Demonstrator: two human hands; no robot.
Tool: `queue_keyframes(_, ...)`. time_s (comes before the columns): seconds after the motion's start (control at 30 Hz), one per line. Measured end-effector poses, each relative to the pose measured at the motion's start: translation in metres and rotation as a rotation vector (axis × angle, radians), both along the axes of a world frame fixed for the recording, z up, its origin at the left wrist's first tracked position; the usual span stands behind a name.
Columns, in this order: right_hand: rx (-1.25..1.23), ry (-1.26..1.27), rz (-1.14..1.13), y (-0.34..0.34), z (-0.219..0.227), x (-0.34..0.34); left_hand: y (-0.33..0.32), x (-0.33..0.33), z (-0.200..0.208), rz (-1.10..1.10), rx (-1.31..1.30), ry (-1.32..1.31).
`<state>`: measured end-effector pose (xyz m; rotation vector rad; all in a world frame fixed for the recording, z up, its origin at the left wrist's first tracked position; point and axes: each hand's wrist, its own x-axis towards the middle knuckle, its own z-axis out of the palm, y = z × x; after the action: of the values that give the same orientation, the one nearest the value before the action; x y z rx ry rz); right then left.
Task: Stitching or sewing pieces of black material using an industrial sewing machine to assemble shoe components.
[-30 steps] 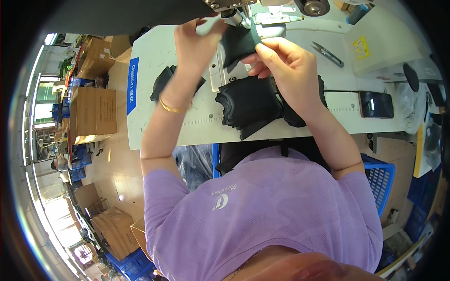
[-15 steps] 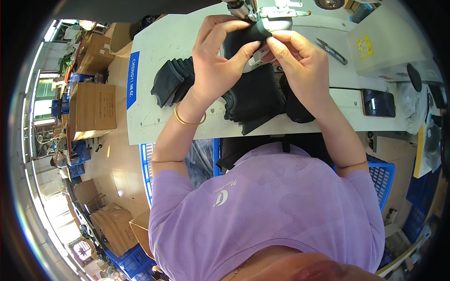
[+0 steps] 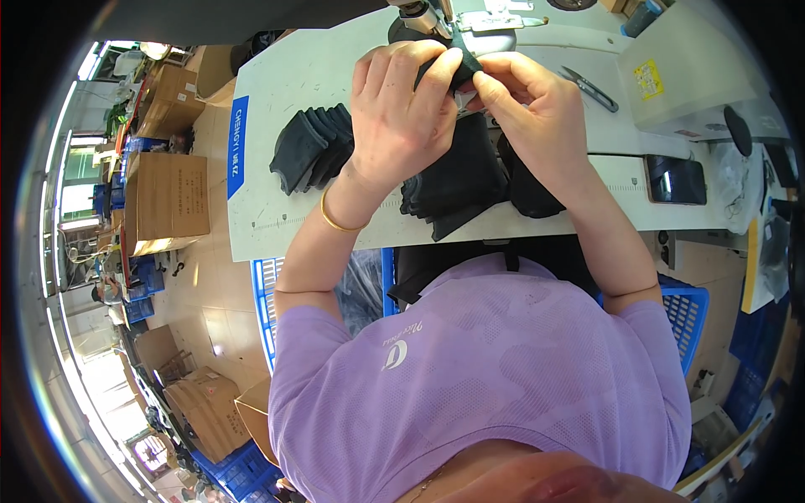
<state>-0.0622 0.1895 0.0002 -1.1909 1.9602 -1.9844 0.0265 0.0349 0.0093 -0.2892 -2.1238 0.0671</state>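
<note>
A small dark fabric piece (image 3: 466,64) sits at the head of a sewing machine (image 3: 436,18), just below its needle area. My left hand (image 3: 401,113) is closed with its fingers curled at the left side of the fabric; its thumb is mostly hidden. From the right, my right hand (image 3: 537,105) pinches the fabric's edge between thumb and index finger. Under and between my wrists lies a stack of dark fabric pieces (image 3: 459,178). More dark pieces, fanned in an overlapping row (image 3: 310,149), rest left of my left wrist. A black item (image 3: 532,191) lies beside my right wrist.
Thread snips (image 3: 590,90) and a black phone (image 3: 676,179) lie on the white table (image 3: 293,222) to the right. Behind them stands a translucent plastic box (image 3: 704,71). Blue baskets (image 3: 683,318) flank my lap below the table edge. Cardboard boxes (image 3: 168,201) stand on the floor at left.
My left hand has rolled over and its fingers have curled in, where thumb and index were spread in a pinch. The right hand keeps its pinch, almost in place.
</note>
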Motion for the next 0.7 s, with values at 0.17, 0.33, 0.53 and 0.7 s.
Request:
queue_keyframes(0.17,-0.018,0.033,0.002,-0.0005,0.0028,-0.0003,-0.0046,-0.0050,-0.0012,-0.014,-0.078,0.065)
queue_keyframes(0.33,0.029,0.128,-0.019,-0.0004,0.0096,0.0051,-0.0056,-0.0088,-0.0018,-0.097,-0.084,0.165)
queue_keyframes(0.53,0.022,-0.053,0.060,0.0011,0.0076,0.0060,0.0005,-0.0055,-0.0009,-0.116,-0.081,0.212)
queue_keyframes(0.7,-0.081,-0.168,0.121,-0.0013,0.0010,0.0079,0.0016,-0.0041,0.0003,-0.119,-0.119,0.212)
